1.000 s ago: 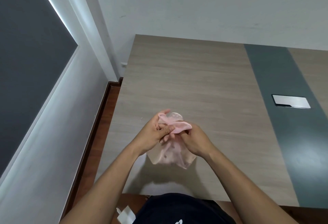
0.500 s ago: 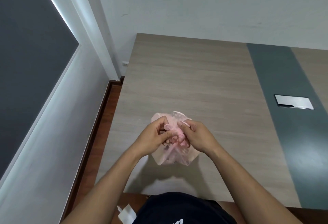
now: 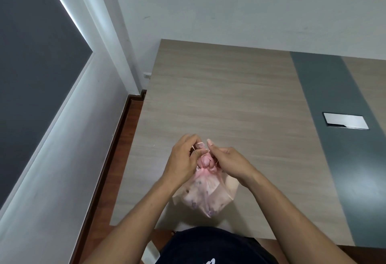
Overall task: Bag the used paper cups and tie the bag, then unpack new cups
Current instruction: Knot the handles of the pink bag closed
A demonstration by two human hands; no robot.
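A thin pink plastic bag rests on the wooden table near its front edge, with crumpled patterned paper cups showing faintly through it. Its mouth is gathered into a twisted bunch at the top. My left hand pinches the left side of that bunch. My right hand pinches the right side, thumb raised. The two hands almost touch over the bag's neck. No new cups are in view.
A silver cable hatch is set in the table's grey strip at the right. White walls stand behind and to the left, with a dark window blind. A strip of red-brown floor runs left of the table.
The loose bag top that stood above my hands has been drawn down into a tight twisted bunch between my fingers. Both hands have stayed over the bag.
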